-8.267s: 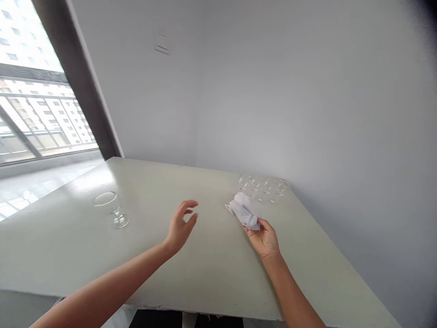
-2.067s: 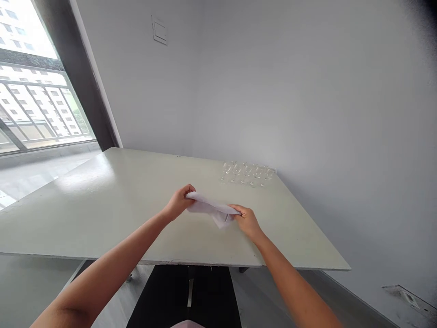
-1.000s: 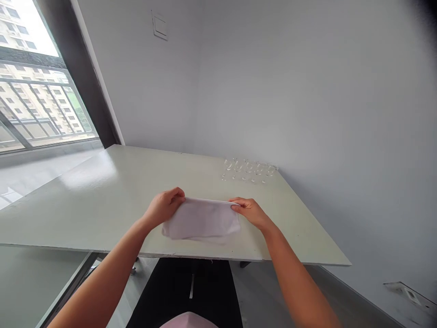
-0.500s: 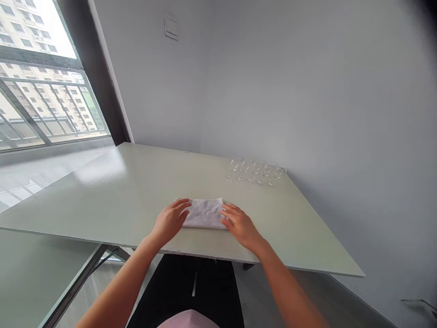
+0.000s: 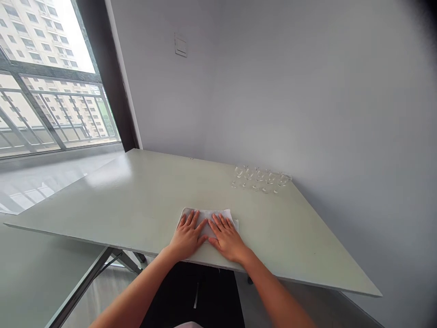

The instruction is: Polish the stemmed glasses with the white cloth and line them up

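A folded white cloth [image 5: 210, 214] lies flat on the pale green table [image 5: 136, 196], close to the near edge. My left hand [image 5: 187, 234] rests palm down on its left half with fingers stretched out. My right hand [image 5: 228, 236] lies palm down on its right half, fingers spread too. The two hands sit side by side, almost touching. Neither hand grips anything.
A row of several small clear stemmed glasses [image 5: 261, 178] stands at the table's far right corner by the grey wall. A large window [image 5: 41, 86] with a dark frame is at the left. Metal table legs [image 5: 102, 269] show below the near edge.
The cloth, held up between both hands a second ago, now lies folded on the table. Both hands have let go and moved together onto it, flat.
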{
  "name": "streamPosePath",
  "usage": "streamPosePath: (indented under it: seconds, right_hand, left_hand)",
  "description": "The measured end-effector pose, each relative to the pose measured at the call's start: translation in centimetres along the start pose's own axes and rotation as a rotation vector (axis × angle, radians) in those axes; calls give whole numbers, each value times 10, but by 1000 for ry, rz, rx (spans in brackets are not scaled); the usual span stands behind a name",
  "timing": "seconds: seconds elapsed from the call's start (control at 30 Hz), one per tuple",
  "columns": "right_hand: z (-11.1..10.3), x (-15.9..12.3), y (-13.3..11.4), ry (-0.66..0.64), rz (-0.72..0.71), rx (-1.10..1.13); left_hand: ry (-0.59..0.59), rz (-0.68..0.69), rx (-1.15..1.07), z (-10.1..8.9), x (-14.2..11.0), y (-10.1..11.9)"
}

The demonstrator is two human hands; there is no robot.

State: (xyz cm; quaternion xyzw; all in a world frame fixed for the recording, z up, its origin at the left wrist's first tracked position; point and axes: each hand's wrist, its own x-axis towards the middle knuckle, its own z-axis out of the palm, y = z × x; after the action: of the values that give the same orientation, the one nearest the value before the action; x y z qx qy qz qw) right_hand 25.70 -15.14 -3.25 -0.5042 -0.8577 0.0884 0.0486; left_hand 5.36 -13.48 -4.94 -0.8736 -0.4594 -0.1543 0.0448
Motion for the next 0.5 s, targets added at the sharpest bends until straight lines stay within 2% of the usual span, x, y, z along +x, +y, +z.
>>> streamPosePath:
  seconds: [0.17,0.33,0.4,0.5]
  right_hand:
    - [5,-24,-10,82,2,8]
    - [7,-36,-17,164,-29,66]
    - [7,-39,-15,249,-19,115]
    - [9,-45,-5,504,119,198]
  left_hand:
    - [31,35,-17,-3,-15,13]
    - [47,44,-55,-6,-22,18]
    - [83,9,-86,-9,-24,19]
    - [204,-148,-132,-14,-33,14]
